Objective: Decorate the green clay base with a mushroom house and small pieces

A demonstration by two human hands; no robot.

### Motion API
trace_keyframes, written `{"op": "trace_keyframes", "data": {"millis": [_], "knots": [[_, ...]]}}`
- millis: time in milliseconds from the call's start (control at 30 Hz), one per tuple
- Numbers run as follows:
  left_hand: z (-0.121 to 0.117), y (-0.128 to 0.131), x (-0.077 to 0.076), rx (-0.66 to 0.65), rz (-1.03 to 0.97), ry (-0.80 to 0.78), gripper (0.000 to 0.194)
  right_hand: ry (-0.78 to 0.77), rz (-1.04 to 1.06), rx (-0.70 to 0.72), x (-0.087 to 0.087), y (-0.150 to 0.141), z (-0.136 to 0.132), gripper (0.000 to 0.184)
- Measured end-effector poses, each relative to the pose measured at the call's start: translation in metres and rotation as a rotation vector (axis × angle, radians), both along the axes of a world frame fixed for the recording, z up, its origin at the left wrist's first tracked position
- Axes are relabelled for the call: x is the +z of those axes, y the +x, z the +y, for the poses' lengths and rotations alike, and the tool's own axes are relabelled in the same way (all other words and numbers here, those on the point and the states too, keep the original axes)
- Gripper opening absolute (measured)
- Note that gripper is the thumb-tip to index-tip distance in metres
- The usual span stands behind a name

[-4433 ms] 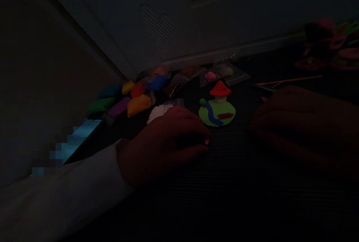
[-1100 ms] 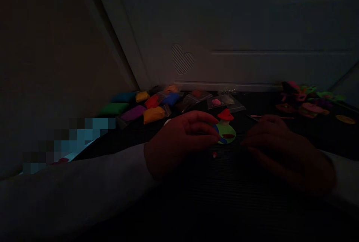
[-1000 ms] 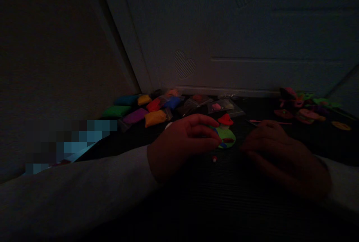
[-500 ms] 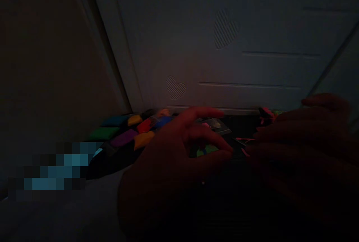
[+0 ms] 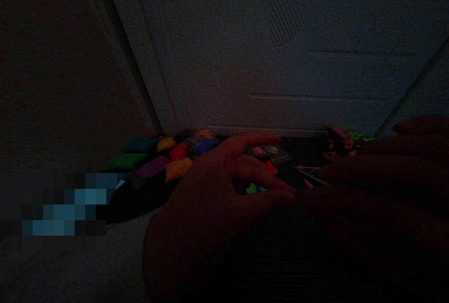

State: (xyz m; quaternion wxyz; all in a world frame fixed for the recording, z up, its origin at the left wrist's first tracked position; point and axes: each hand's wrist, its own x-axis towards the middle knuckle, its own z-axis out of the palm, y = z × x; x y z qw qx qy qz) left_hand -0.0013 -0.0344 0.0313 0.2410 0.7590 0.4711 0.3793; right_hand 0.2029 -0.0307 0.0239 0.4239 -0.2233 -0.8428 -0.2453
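Note:
The scene is very dark. My left hand (image 5: 210, 195) is closed in a pinch, thumb and a finger meeting at the tips, with another finger stretched out above. Whatever lies between those tips is too dark to make out. Close on the right, my right hand (image 5: 382, 186) has its fingers drawn towards the left fingertips; anything it holds is hidden in shadow. Behind the left hand, a bright green piece with a blue mark (image 5: 255, 188) and a red piece (image 5: 271, 167) partly show. Near the right fingertips lies a thin, pointed metal tool (image 5: 314, 176), beside a small pink piece (image 5: 308, 183).
Several coloured packets, among them a purple one (image 5: 152, 167) and an orange one (image 5: 178, 169), lie on the dark ridged surface (image 5: 280, 256) at left. Pink and black shapes (image 5: 338, 138) sit at back right. A pale panel with embossed hearts (image 5: 286, 15) rises behind.
The view has shifted slightly, so the panel appears higher. My left thumb and finger stay pinched. My right hand has moved a little, showing more of the metal tool and the pink pieces.

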Motion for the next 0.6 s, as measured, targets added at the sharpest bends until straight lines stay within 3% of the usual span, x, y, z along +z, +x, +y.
{"op": "trace_keyframes", "data": {"millis": [267, 400, 533, 600], "knots": [[0.0007, 0.0004, -0.0012, -0.009, 0.0, -0.103, 0.013, 0.021, -0.008, 0.007, -0.0039, 0.0002, 0.003, 0.019], [0.0027, 0.0011, -0.0048, -0.026, -0.106, -0.194, 0.017, 0.035, -0.047, 0.023, -0.005, 0.0017, 0.0031, 0.014], [0.0021, 0.0035, -0.0033, -0.052, -0.233, -0.305, 0.038, 0.022, -0.046, -0.004, -0.008, 0.001, 0.004, 0.007], [0.0016, 0.0046, -0.0028, -0.068, -0.285, -0.35, 0.039, -0.001, -0.058, -0.002, -0.0091, 0.0026, 0.0069, 0.008]]}}
